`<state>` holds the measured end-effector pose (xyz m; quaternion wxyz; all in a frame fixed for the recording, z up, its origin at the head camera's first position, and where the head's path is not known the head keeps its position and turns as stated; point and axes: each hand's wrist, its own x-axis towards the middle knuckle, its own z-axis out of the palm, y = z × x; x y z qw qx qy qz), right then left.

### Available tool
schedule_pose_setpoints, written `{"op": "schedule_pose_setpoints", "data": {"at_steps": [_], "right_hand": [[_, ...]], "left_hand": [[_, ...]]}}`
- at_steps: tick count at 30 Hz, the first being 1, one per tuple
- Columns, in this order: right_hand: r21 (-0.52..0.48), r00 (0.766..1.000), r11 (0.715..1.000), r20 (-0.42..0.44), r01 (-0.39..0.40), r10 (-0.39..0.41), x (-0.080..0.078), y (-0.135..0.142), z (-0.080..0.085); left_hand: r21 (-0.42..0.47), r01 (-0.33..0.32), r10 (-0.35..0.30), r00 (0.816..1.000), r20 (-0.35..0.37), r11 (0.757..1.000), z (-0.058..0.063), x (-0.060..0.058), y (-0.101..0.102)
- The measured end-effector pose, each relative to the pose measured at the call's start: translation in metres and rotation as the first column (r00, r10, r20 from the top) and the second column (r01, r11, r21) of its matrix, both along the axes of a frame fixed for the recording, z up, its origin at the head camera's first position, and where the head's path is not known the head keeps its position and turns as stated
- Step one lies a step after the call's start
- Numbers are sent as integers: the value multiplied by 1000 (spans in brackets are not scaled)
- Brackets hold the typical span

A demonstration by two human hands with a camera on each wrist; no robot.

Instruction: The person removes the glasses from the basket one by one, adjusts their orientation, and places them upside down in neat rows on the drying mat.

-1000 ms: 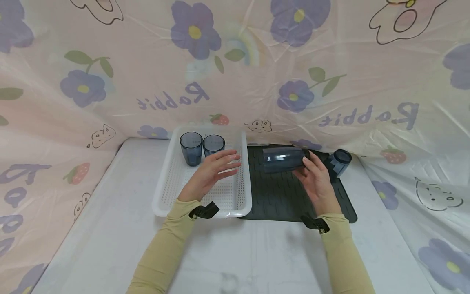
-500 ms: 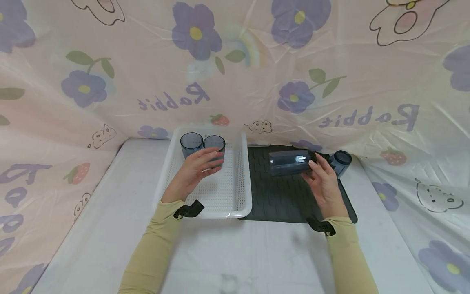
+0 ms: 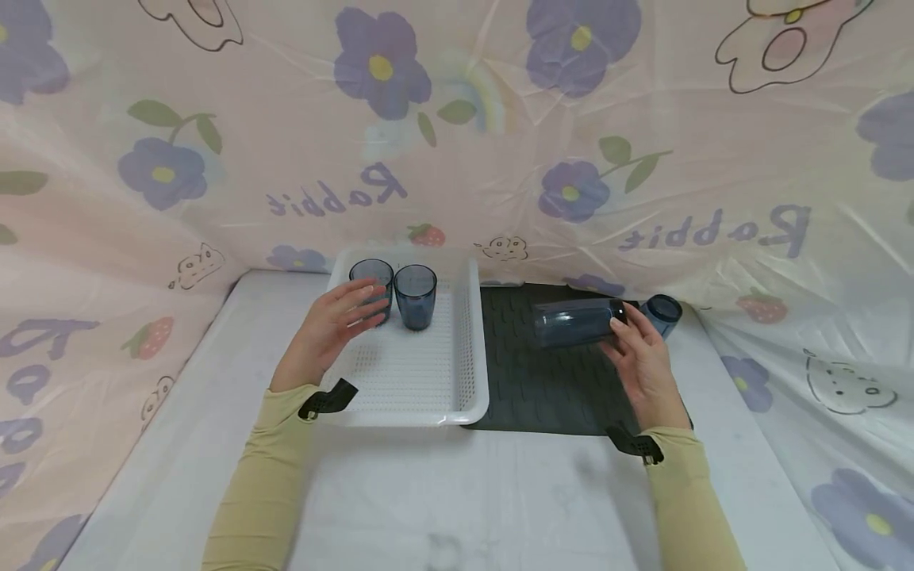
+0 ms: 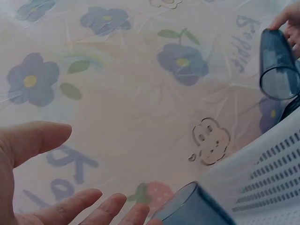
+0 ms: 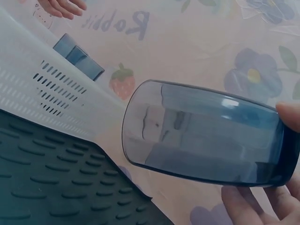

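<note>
My right hand (image 3: 643,361) grips a blue-tinted drinking glass (image 3: 577,323) by its base. The glass lies sideways in the air above the dark mat, its mouth pointing left; the right wrist view shows its clear rim and thick blue base. Two similar glasses stand upright in the white basket (image 3: 400,419): one near its back left (image 3: 382,274), the other beside it (image 3: 416,297). In front of the left one hovers my left hand (image 3: 324,333), its fingers extended and holding nothing; contact with that glass cannot be made out.
Another blue glass (image 3: 662,313) stands at the back right of the dark ridged mat (image 3: 543,388), partly behind my right hand. Basket and mat sit side by side on the white table (image 3: 464,492). A flower-printed sheet (image 3: 471,159) hangs behind and along both sides.
My left hand has moved left across the basket, uncovering the right-hand glass there. My right hand has shifted right and slightly nearer with the held glass.
</note>
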<state>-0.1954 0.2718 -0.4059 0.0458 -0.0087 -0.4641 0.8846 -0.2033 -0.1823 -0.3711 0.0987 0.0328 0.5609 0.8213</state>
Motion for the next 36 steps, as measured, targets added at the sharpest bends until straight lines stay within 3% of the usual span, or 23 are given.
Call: {"op": "schedule_pose_setpoints", "data": {"at_steps": [6,14,19,25,36], "right_hand": [[-1,1000,1000,15,21,-21,4,6,-3],[30,997,997,20,71,-72,6,16,-5],[-9,997,997,7,83,-83,5,22,-7],[43,990,990,38,133,-135,5,26,-6],[55,983,983,40,175,-177,3,36,-3]], "left_hand": [[0,-23,23,1000,-9,1000,-1,4,-20],[-4,-54,54,998,-7,999,-2,2,-29],[-40,-69,71,997,30,997,-2,-5,-37],[-104,-79,84,996,39,991,0,-12,-46],[-201,-38,47,998,40,979,-4,-30,-53]]}}
